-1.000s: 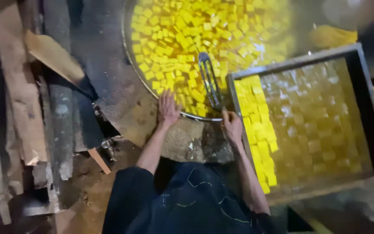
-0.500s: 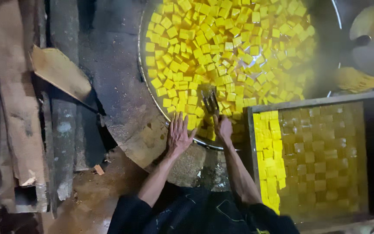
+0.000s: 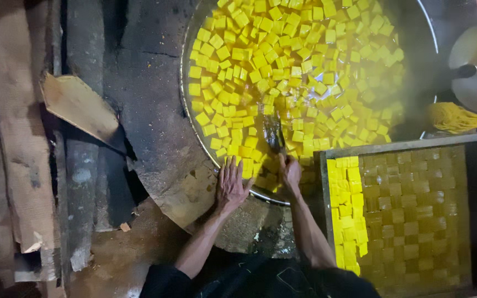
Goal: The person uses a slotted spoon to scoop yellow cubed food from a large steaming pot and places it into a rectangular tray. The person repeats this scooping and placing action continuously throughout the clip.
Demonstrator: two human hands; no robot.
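Resting on a sooty stone hearth (image 3: 150,110), planks (image 3: 17,138) lying left. Left hand (image 3: 232,185) spreading fingers on the pan's rim (image 3: 186,105); right hand (image 3: 290,170) gripping a half-submerged skimmer (image 3: 273,135) among yellow cubes (image 3: 282,66). Steam blurring far right.

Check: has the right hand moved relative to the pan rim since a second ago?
Yes. The right hand has crossed from outside the pan rim to over it, pushing the metal utensil in among the yellow cubes.

Bright yellow cubes (image 3: 282,72) (checkered amber in the grey tray (image 3: 323,187)).
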